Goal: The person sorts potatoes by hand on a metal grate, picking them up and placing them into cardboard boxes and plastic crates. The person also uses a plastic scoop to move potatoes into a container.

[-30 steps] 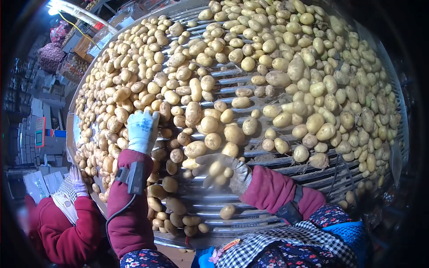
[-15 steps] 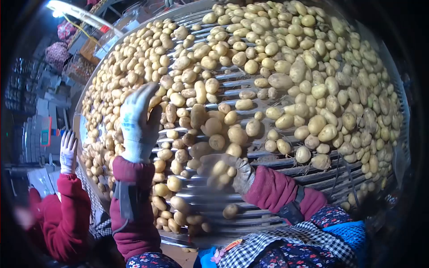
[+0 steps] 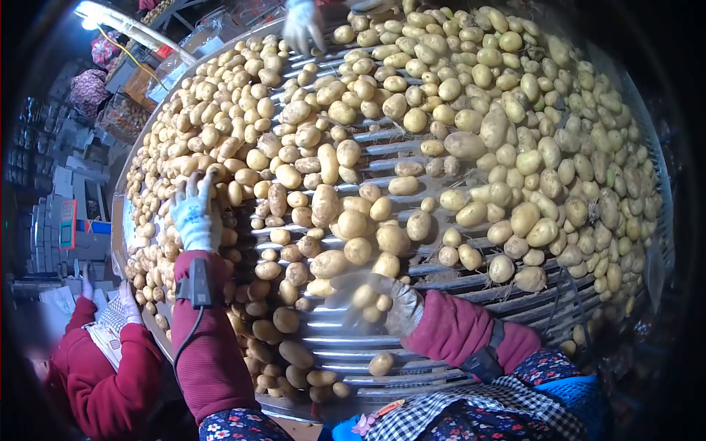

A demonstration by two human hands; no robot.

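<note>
Potatoes [image 3: 353, 224] of many sizes lie over a slatted metal table [image 3: 346, 323]. My left hand [image 3: 195, 213], in a white knitted glove with dirty fingertips, rests on the potatoes at the left with its fingers apart and slightly bent. At the lower middle, my right hand [image 3: 404, 307], in a dirty grey glove, is closed round the edge of a clear plastic piece [image 3: 342, 300]. Small potatoes show through or beside the plastic. One lone potato [image 3: 381, 364] sits on the slats just below it.
A person's gloved hand [image 3: 303, 28] reaches over the far edge. At the left, a person in a red sleeve [image 3: 132, 367] stands by the table rim. Boxes and a device with a red-framed screen [image 3: 68, 224] are behind. A lamp [image 3: 110, 18] hangs upper left.
My left hand has moved left and down, and potatoes near it have shifted. My right hand stays nearly still. A gloved hand has appeared at the far edge; the person at left has lowered an arm.
</note>
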